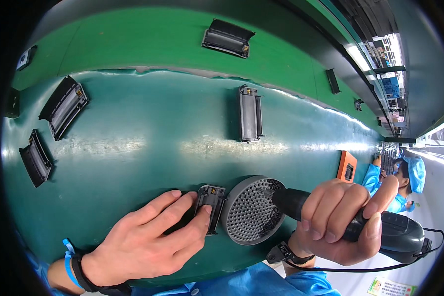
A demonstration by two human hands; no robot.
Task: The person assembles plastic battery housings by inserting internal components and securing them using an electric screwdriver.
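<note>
My left hand [153, 237] lies on the near part of the green bench mat. Its fingers press and hold a small black plastic housing [213, 198] with brass-coloured contacts at its far end. In my right hand [343, 222] is a black corded electric screwdriver [398, 236], gripped round its body. It is tilted, its nose pointing left over a round grey dish [225, 219] with a perforated plate. Small dark screws are gathered along the dish's right side. The screwdriver's tip reaches in among the holes; whether it carries a screw I cannot tell. The dish stands just right of the housing.
Another black housing [250, 116] lies mid-bench, and two more [64, 108] [36, 159] at the left. A bright green belt [148, 39] along the back carries several others. An orange block [347, 166] sits at right. Beyond it, a person in blue [375, 177] works.
</note>
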